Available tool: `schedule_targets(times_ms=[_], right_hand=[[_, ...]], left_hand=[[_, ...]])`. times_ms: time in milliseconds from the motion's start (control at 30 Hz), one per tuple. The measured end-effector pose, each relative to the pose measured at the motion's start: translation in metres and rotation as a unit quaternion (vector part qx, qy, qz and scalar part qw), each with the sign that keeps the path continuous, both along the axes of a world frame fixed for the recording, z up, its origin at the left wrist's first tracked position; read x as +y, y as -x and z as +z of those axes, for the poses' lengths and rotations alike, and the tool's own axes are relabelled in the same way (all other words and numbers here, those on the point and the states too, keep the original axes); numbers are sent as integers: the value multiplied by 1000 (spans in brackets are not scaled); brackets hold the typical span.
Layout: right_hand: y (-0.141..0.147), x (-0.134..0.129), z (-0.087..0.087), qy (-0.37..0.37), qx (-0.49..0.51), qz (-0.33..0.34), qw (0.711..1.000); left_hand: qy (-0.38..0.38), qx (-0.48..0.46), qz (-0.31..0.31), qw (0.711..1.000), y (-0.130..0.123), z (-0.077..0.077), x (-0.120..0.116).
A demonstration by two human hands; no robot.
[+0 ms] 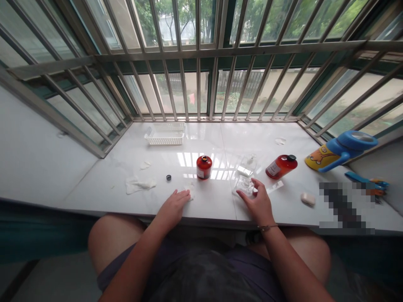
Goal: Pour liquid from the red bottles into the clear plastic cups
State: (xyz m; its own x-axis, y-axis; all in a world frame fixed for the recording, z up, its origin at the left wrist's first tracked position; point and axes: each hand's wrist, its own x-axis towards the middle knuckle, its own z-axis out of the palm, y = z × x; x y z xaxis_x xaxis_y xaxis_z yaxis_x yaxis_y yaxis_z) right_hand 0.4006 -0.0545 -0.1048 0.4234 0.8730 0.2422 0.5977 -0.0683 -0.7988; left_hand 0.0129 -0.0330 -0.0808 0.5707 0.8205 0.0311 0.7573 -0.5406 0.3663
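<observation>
My left hand (pixel 172 208) lies on the white sill with its fingers stretched over a crumpled, whitish tissue (pixel 190 191). My right hand (pixel 258 202) has its thumb and fingers around the edge of a clear container (pixel 244 185), which rests on the sill. Just behind that stands a clear pump bottle (pixel 247 165) with some pale liquid. An uncapped red bottle (pixel 204 168) is upright between my hands, and a small black cap (pixel 168 178) lies to its left. To the right, another red bottle (pixel 281 166) with a black cap appears tilted.
A white perforated basket (pixel 166 139) sits at the back left. Crumpled tissue (pixel 140 184) lies at the left. On the right are a blue and yellow flask (pixel 339 151), a white earbud-like case (pixel 307 199) and a blue-orange item (pixel 371 183). Metal bars (pixel 201 53) line the window.
</observation>
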Motion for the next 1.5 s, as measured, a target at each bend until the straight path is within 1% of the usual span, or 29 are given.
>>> schedule_targets(times_ms=[100,200,367,467,533,667,767,867,967,1133,1333,1500], right_hand=[[0,0,1,1,-2,-1,1000],[0,0,2,-1,-1,2,1000],[1,0,4,7,3,2,1000],[1,0,4,5,3,1,1000],[1,0,5,3,2,0,1000],[1,1,5,2,7,2,1000],[0,1,3,-5,9,7,1000],[-1,2,1,-10,9,11,1000],[-2,2,-1,-13,8,11,1000],[-2,2,-2,-16,13,15,1000],[-3,2,-1,-17,19,15,1000],[-3,2,-2,-19,20,19,999]], left_hand=[[-17,1,23,1000,-5,2,3],[-41,27,42,998,-15,0,5],[-33,79,31,996,-31,-14,9],[-33,82,20,996,-37,-17,14],[-26,79,11,996,-41,-15,18],[3,81,-11,997,-47,-5,30],[20,70,-32,997,-46,2,37],[30,54,-56,996,-42,5,39],[44,46,-83,995,-37,5,34],[46,20,-116,992,-32,2,16],[45,-7,-123,991,-36,-5,-3],[45,-15,-126,991,-41,-8,-7]])
